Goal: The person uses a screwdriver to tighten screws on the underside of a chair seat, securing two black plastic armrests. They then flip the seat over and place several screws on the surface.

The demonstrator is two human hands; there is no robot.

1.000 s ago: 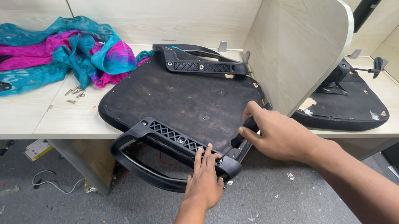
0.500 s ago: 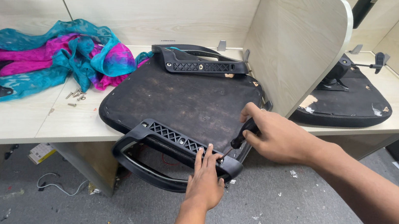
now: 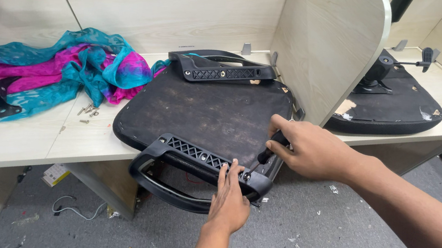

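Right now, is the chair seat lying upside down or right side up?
Upside down: the chair seat shows its flat black underside, and both armrest brackets sit on top of it.

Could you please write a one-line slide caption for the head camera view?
Right hand drives a screwdriver into the near armrest of an upturned chair seat while the left hand steadies it.

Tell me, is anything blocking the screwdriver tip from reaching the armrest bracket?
Nothing visible does. The right hand holds the screwdriver with its tip right at the armrest, beside the left hand resting on it.
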